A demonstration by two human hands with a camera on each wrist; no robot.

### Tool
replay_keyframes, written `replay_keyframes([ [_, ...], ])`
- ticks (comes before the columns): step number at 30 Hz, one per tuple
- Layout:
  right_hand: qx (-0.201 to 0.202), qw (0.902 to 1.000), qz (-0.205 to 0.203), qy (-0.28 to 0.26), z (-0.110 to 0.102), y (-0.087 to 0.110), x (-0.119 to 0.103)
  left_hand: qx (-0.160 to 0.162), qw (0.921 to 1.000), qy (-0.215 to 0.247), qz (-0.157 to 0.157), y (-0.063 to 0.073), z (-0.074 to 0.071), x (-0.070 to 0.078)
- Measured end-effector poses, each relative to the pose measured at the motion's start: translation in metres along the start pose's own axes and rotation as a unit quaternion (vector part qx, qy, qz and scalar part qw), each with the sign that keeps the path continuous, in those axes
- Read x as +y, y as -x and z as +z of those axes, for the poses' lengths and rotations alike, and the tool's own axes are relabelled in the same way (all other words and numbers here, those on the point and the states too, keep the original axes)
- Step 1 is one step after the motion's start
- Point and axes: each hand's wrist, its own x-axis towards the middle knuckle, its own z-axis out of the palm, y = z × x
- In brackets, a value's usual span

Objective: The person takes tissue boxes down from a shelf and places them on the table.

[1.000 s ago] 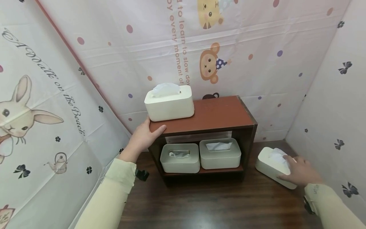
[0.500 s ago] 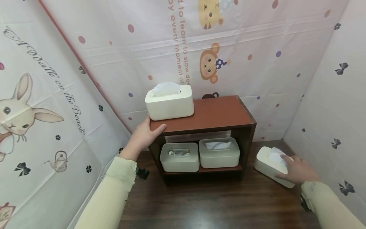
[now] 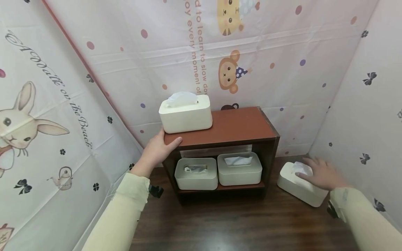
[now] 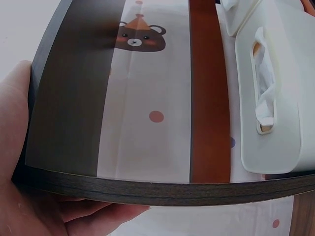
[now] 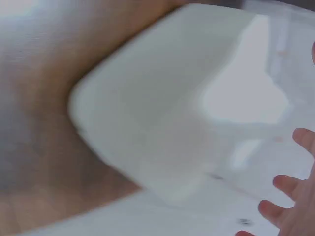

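My left hand (image 3: 157, 150) grips the top left corner of a small brown shelf (image 3: 238, 125). In the left wrist view its fingers (image 4: 93, 216) wrap the dark board's edge. Near that hand, a white tissue box (image 3: 188, 118) sits on the shelf top, a tissue sticking up from its slot. My right hand (image 3: 325, 174), fingers spread, hovers over another white tissue box (image 3: 299, 190) on the floor at right. In the right wrist view the fingers are apart from the blurred box. Two tissue boxes, left (image 3: 196, 179) and right (image 3: 240, 174), stand side by side in the shelf's lower compartment.
Dark wood flooring (image 3: 220, 223) lies in front of the shelf. Printed fabric hangs behind, with a monkey (image 3: 228, 73), and on both sides, with a rabbit (image 3: 19, 122) at left. The right-hand box stands close to the right fabric wall.
My right hand has lifted off the tissue box on the floor and its fingers have spread. The left hand stays at the shelf corner. The head view has shifted slightly.
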Motion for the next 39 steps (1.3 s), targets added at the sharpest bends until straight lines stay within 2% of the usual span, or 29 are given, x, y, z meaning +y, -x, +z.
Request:
replay_keyframes([
  [2, 0.008, 0.9998, -0.015, -0.006, -0.017, -0.011, -0.007, 0.0, 1.0, 0.0, 0.0, 0.0, 0.0, 0.0],
  [5, 0.018, 0.9997, -0.016, -0.001, -0.05, -0.023, -0.023, -0.002, 1.0, 0.0, 0.002, 0.0, -0.001, 0.001],
  [11, 0.049, 0.9984, -0.007, 0.025, -0.113, -0.035, -0.06, -0.002, 1.0, -0.001, 0.0, 0.0, -0.001, 0.001],
  [18, 0.087, 0.995, -0.026, 0.04, -0.163, -0.045, -0.087, 0.0, 0.9999, -0.011, 0.001, -0.001, -0.002, -0.002],
  [24, 0.096, 0.9936, -0.033, 0.049, -0.204, -0.047, -0.12, 0.0, 0.9999, -0.014, 0.004, -0.001, -0.003, -0.001],
  [31, 0.088, 0.9922, -0.063, 0.062, -0.237, -0.052, -0.167, 0.002, 0.9998, -0.016, 0.006, -0.001, -0.003, -0.001],
  [39, 0.064, 0.9934, -0.084, 0.045, -0.236, -0.058, -0.221, 0.006, 0.9999, -0.01, 0.007, 0.0, 0.0, -0.002],
])
